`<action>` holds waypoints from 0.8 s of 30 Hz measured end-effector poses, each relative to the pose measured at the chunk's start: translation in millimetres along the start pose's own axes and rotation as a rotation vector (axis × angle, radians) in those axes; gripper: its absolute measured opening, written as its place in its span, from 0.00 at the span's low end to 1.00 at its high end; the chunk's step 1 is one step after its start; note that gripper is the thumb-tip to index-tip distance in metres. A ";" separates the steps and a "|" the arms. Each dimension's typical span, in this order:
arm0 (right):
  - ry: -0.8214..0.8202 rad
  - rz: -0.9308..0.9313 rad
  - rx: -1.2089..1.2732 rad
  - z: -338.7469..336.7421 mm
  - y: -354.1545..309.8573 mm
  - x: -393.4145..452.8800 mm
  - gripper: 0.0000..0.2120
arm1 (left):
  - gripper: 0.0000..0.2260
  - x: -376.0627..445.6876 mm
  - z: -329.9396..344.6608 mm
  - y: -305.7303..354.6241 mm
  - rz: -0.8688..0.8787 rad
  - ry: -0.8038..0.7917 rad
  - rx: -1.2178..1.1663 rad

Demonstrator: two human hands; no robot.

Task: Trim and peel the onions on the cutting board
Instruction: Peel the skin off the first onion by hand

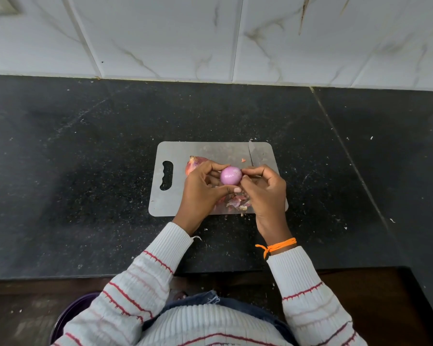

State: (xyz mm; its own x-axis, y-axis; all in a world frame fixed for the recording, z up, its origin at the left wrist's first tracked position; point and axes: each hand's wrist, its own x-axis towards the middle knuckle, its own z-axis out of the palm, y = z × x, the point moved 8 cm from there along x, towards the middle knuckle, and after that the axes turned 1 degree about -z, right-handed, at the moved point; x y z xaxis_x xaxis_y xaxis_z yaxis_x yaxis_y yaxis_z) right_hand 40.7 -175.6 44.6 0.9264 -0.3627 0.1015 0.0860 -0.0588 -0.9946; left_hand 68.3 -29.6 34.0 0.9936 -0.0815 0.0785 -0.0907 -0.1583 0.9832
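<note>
A peeled pink onion (230,175) is held above the grey cutting board (175,203). My left hand (202,188) grips it from the left, thumb below and fingers over the top. My right hand (263,188) pinches at its right side with curled fingertips. A second onion (194,164), with its red-brown skin on, lies on the board behind my left hand. Loose onion skins (236,202) are piled on the board under my hands. A knife blade (251,152) lies on the board's far right, its handle hidden by my right hand.
The board sits on a black speckled countertop (85,171) scattered with small skin flakes. A white marble-tiled wall (210,38) runs along the back. A purple bin (70,318) stands on the floor at the lower left, below the counter edge.
</note>
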 end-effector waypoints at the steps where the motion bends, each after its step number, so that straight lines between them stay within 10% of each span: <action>1: 0.002 0.012 0.016 0.4 0.3 -0.1 0.09 | 0.21 -0.2 0.2 0.7 -0.002 0.001 -0.002; 24: -0.160 -0.176 -0.070 6.9 -10.9 4.7 0.10 | 0.19 0.1 1.6 -5.4 -0.095 -0.093 -0.144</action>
State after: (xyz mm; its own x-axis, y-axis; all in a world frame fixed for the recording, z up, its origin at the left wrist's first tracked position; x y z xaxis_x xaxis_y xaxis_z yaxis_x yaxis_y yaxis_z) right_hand 46.6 -170.2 55.7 0.9460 -0.1899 0.2628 0.2309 -0.1743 -0.9572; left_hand 68.8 -30.4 28.4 0.9861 -0.1642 -0.0251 0.0209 -0.0275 0.9994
